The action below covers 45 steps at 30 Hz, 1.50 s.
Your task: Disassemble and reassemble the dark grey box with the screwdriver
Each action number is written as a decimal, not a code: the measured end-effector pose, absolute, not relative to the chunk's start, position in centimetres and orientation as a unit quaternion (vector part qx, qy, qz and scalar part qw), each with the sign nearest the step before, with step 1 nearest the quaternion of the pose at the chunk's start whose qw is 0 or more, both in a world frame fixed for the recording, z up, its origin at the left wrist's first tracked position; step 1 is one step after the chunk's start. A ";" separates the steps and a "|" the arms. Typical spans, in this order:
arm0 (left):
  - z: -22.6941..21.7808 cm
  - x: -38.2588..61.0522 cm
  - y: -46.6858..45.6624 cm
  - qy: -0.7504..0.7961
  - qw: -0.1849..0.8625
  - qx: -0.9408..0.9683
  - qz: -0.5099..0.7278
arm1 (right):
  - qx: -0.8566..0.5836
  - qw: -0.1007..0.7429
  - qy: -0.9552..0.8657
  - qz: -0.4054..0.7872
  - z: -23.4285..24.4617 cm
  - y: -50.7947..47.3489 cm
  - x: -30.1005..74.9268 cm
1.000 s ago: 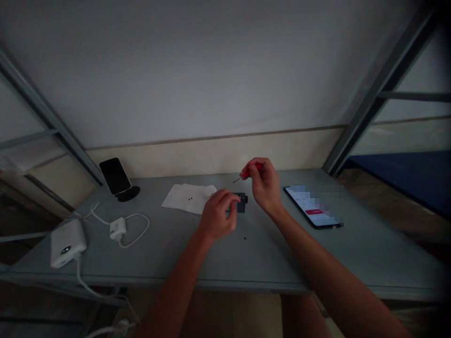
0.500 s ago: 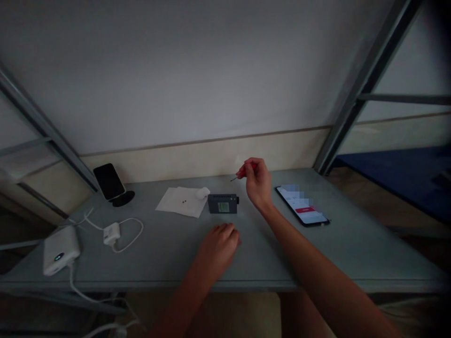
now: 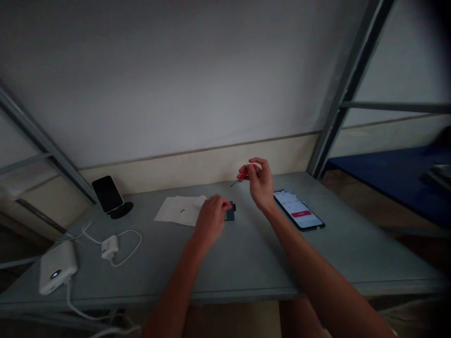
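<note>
On the surface, centre: small black box, left hand fingers closed on its left end. Right hand raised, fingers pinching red screwdriver, tip apart from box. Judged: steadying step; driving calls for lowering the tip.

Dim light throughout. Plain pale wall from 10 to 1 o'clock, beige band along its foot. Grey table at 6 o'clock. Slanted metal post at 9 o'clock, second post at 2 o'clock. Dark blue surface at 3 o'clock, brown floor beside it.
</note>
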<state>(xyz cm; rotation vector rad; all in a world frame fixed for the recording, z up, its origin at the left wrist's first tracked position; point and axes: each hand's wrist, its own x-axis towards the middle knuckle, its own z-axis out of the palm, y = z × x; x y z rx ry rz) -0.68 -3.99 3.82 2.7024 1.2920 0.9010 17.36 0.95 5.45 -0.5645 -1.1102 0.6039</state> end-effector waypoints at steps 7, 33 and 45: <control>4.6 -0.4 -0.1 0.397 -0.011 0.867 0.301 | -0.266 0.737 -0.567 0.255 5.8 0.9 18.1; 3.0 -0.1 -1.5 0.391 0.075 0.805 0.440 | -0.257 0.680 -0.618 0.299 6.2 -1.5 15.6; 3.3 0.0 -1.4 0.412 0.115 0.789 0.442 | -0.290 0.646 -0.662 0.246 6.4 -2.2 15.7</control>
